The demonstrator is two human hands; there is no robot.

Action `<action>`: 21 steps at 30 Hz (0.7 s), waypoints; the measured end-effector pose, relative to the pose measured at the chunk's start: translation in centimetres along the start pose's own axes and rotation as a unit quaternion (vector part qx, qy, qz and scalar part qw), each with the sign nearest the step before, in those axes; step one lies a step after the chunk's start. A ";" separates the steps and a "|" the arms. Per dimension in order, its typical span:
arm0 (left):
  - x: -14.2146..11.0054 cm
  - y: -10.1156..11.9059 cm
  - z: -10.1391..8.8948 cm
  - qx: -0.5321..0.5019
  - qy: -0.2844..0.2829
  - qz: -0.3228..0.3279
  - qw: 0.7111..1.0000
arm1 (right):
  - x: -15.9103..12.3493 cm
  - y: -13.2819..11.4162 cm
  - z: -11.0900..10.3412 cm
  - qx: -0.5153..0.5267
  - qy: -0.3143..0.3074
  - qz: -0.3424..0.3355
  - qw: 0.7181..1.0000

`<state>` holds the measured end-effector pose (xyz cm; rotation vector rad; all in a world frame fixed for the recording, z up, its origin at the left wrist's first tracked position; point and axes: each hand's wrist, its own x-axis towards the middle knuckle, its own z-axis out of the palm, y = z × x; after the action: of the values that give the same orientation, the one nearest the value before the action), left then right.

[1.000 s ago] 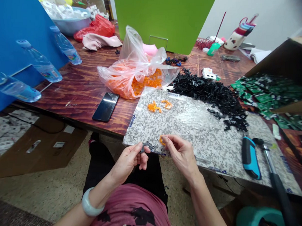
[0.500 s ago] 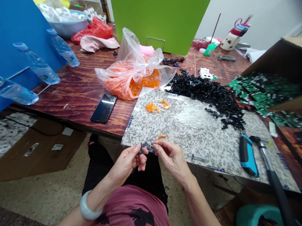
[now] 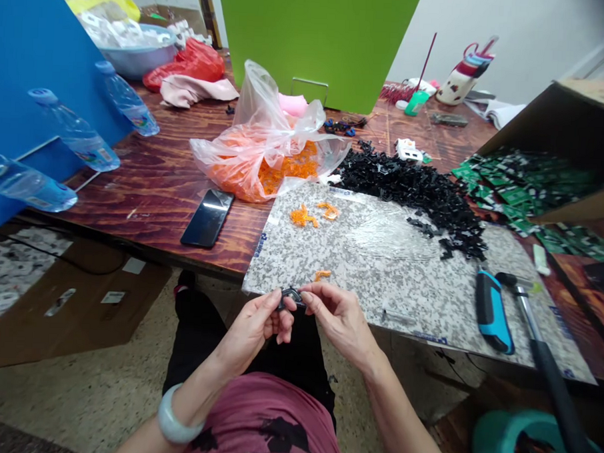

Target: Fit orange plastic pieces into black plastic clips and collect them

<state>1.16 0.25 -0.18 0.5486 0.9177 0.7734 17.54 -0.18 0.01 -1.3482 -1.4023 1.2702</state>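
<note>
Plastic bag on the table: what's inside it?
Inside the clear bag, a heap of small orange pieces shows through the film. Folds hide the rest, so what lies under the heap cannot be seen.

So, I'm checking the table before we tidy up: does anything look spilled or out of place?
Yes: at the right, the box lies tipped on its side, and green pieces have spilled from it across the table.

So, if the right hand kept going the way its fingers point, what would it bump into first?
The right hand would meet the small black part first; its fingertips seem already on it. Just beyond is the left hand, which holds it.
</note>
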 end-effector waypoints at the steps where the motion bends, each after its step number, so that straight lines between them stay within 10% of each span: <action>1: 0.0 0.0 -0.1 0.007 -0.004 0.002 1.000 | 0.0 -0.1 0.0 0.000 -0.001 -0.001 1.000; 15: 0.7 0.4 -0.7 0.080 -0.123 -0.040 0.988 | 0.4 -1.4 -0.7 -0.147 -0.066 -0.134 0.978; 21: 0.7 0.6 -0.6 0.016 -0.129 -0.024 0.991 | 0.1 -0.8 -0.3 -0.127 0.007 -0.130 0.983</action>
<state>0.76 1.25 -0.42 0.6361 0.7016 0.6288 17.69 -0.02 0.81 -1.2822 -1.7129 0.9335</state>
